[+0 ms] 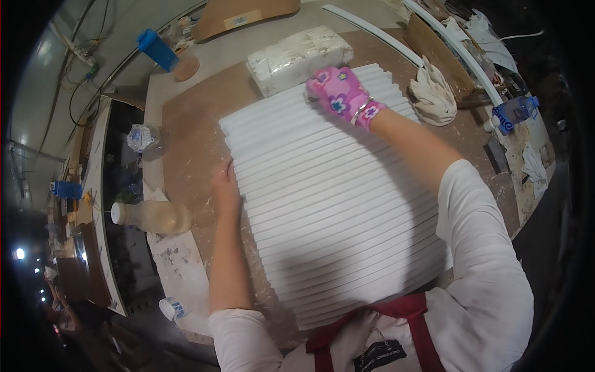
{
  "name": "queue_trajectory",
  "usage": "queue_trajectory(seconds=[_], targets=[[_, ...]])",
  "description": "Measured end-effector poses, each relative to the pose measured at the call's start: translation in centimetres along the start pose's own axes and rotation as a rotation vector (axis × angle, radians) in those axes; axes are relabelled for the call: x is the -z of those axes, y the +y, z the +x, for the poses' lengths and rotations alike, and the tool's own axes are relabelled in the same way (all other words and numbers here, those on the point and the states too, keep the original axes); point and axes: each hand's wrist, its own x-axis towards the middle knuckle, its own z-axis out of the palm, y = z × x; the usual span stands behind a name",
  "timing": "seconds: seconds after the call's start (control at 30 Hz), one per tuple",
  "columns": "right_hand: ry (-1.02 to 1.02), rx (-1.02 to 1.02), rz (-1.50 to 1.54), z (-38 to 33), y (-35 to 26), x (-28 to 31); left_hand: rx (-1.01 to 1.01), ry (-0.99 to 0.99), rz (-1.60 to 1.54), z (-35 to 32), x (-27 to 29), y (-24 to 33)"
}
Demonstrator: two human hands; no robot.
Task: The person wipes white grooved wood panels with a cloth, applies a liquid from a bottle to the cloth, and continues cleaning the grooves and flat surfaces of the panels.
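Slats of the white ribbed panel [334, 198] run left-right between both hands: bare left hand [224, 186] flat on its near-left edge, gloved right hand [338, 93] pressing its far edge.

White ribbed panel [328, 204], many parallel ridges, lying flat on brown worktop [186, 124]

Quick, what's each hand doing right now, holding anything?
Left hand: bare, lying flat against the left edge of the white ribbed panel, gripping nothing.
Right hand: in a pink flowered glove, pressed on the panel's far end; whether it grips anything cannot be told.
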Motion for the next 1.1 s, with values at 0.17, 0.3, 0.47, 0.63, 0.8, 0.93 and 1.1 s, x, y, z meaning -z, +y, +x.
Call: queue_trajectory(seconds=[0.17, 0.3, 0.47, 0.63, 0.8, 0.93, 1.1], targets=[[-0.125, -0.256, -0.277, -5.9, 9.6, 3.5, -0.018, 0.005, 0.125, -0.2, -0.2, 0.7], [-0.222, -0.486, -0.253, -10.0, 13.8, 9.5, -0.002, 0.014, 0.130, -0.4, -0.3, 0.4], [0.004, -0.672, 1.016, -13.1, 9.5, 9.5, 0.104, -0.028, 0.129, -0.5, -0.9, 1.8], [-0.128, -0.930, 1.286, -13.5, -2.1, 10.4, 0.137, 0.012, -0.319, -1.1, 2.4, 1.0], [-0.051, -0.875, 1.429, -17.4, -7.7, 12.5, 0.242, -0.046, -0.232, -9.8, 4.9, 6.9], [-0.369, -0.601, 1.120, -17.2, -14.3, 15.8, -0.118, -0.064, -0.128, -17.9, 5.9, 11.7], [-0.222, -0.040, 0.623, -17.5, -19.6, 18.2, -0.409, -0.275, 0.176, -19.1, 7.8, 20.4]])
